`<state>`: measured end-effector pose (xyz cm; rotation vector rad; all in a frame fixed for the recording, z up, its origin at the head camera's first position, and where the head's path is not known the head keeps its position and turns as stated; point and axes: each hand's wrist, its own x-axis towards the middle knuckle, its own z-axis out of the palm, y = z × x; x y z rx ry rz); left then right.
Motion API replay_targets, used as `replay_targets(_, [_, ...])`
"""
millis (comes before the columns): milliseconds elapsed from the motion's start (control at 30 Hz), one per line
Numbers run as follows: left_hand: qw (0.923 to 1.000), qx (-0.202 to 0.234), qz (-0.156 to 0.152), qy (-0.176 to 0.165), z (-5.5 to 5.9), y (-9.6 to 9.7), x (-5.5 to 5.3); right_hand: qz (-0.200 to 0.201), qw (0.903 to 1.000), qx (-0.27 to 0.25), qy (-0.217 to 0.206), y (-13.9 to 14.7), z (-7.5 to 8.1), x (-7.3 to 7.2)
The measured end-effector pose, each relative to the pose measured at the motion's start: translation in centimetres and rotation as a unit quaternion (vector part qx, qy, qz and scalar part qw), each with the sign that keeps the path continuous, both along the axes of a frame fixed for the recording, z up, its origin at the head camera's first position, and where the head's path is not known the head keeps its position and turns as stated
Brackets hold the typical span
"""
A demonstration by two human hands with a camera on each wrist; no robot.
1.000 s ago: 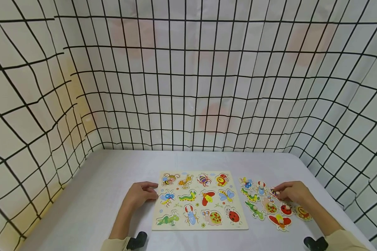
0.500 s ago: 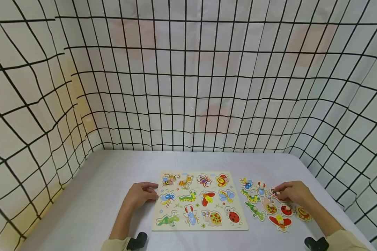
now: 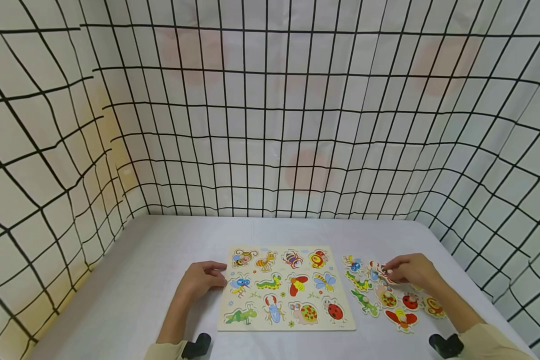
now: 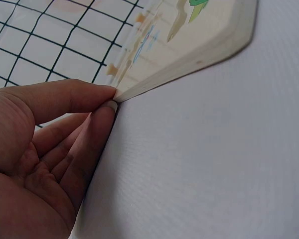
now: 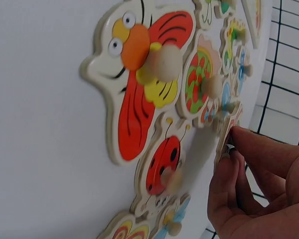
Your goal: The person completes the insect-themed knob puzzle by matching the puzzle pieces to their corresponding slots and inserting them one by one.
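A wooden insect puzzle board (image 3: 288, 287) lies flat on the white table. My left hand (image 3: 219, 278) rests at its left edge; in the left wrist view the thumb and forefinger (image 4: 111, 98) pinch the board's edge (image 4: 189, 59). Several loose knobbed insect pieces lie to the right of the board, among them a red butterfly (image 3: 400, 317) (image 5: 139, 89) and a ladybird (image 3: 409, 301) (image 5: 162, 162). My right hand (image 3: 391, 272) pinches one small piece by its knob; in the right wrist view that piece (image 5: 223, 142) stands tilted on edge, off the table.
Grid-patterned cloth walls (image 3: 270, 125) close in the table (image 3: 162, 260) at the back and on both sides. Black wrist cameras (image 3: 198, 345) (image 3: 445, 344) show at the bottom edge. Bare tabletop lies left of and behind the board.
My right hand has shifted slightly left and away, raising the pinched piece off the table. The left hand and the board have not moved.
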<state>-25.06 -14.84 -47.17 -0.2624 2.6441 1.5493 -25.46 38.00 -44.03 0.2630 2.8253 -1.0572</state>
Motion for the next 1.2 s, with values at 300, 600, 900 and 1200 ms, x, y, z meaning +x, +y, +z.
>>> replay_targets(300, [1.0, -0.002, -0.001, 0.0, -0.1, 0.0, 0.0, 0.005, 1.0, -0.002, 0.003, -2.6, -0.3, -0.9])
replay_targets(600, [1.0, -0.001, -0.003, 0.004, 0.0, 0.1, 0.1, 0.019, 0.9997, -0.012, 0.012, -5.9, 0.4, -1.4])
replay_targets(900, [1.0, 0.0, 0.003, 0.001, 0.0, 0.2, 0.1, 0.038, 0.9989, -0.017, 0.024, -9.1, 0.7, -1.8])
replay_targets(1200, [1.0, 0.003, 0.007, -0.004, 0.0, 0.2, -0.1, 0.039, 0.9986, -0.019, 0.031, -12.6, 1.1, -2.9])
